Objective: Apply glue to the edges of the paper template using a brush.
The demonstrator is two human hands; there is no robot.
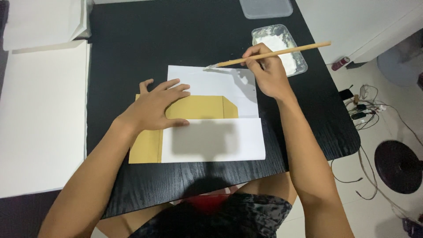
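My left hand (pixel 156 105) lies flat, fingers spread, on a tan paper envelope (pixel 202 107) on the black table (pixel 145 39). A white sheet (pixel 220 141) covers the envelope's lower part and another white sheet (pixel 211 81) lies under its top edge. My right hand (pixel 266 70) grips a wooden-handled brush (pixel 273 53), its bristle tip hovering over the upper white sheet near that sheet's top edge. Just beyond the right hand sits a clear tray of white paste (pixel 282 46).
A clear plastic lid (pixel 265 8) lies at the table's far edge. White boards (pixel 42 110) lie along the left. On the floor to the right are cables (pixel 365 108), a small red can (pixel 340 63) and a dark round fan base (pixel 398 166).
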